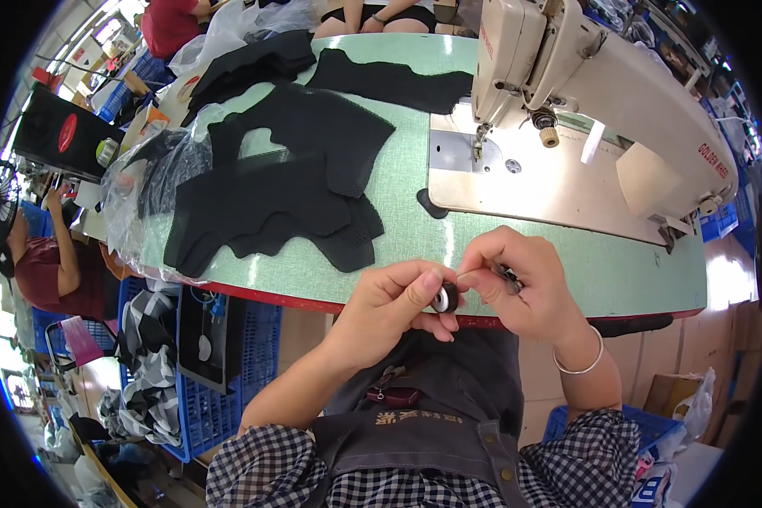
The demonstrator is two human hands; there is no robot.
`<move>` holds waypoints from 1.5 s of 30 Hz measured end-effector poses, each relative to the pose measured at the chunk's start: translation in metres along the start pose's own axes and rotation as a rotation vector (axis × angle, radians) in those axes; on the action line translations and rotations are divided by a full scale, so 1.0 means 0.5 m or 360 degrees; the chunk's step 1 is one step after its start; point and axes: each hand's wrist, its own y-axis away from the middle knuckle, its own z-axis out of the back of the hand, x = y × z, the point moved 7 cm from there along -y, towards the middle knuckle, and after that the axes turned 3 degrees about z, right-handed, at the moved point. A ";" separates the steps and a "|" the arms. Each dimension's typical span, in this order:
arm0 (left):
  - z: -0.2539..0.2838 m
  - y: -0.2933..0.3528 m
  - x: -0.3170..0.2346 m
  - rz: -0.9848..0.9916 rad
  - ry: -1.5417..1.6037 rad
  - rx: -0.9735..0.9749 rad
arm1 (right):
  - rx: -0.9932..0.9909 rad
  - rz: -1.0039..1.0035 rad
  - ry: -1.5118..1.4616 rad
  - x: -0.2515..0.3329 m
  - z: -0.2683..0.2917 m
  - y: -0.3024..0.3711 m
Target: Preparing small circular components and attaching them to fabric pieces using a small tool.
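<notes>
In front of the table's near edge, my left hand point(391, 305) pinches a small bobbin point(445, 297) wound with dark thread, its pale centre facing outward. My right hand point(516, 275) is close beside it, thumb and forefinger pressed together near the bobbin's rim; any thread between them is too fine to make out. A small metal piece that looks like a bobbin case point(508, 276) is tucked in the curled fingers of that hand. Beyond both hands stands a sewing machine point(597, 102), its needle and presser foot point(479, 144) over the metal plate.
Black fabric pieces point(262, 199) lie overlapping on the green table point(406, 76), with a small dark pad point(432, 203) by the machine bed. Clear plastic point(135, 195) bunches at the left. Blue crates point(258, 347) stand below the table. Other people point(51, 262) sit nearby.
</notes>
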 end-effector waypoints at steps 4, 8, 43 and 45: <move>-0.002 -0.002 0.002 0.0034 0.0094 -0.0110 | -0.0031 -0.0033 -0.0050 -0.009 -0.002 0.007; -0.005 0.004 -0.007 0.0020 0.0142 -0.0137 | -0.0085 -0.0032 -0.0046 -0.012 0.000 0.013; -0.017 0.084 -0.009 -0.0082 -0.1084 0.0031 | -0.0026 -0.0075 0.0031 0.022 -0.062 0.088; -0.011 0.085 -0.010 0.0019 -0.1242 -0.0022 | -0.0027 -0.0080 0.0062 0.027 -0.060 0.092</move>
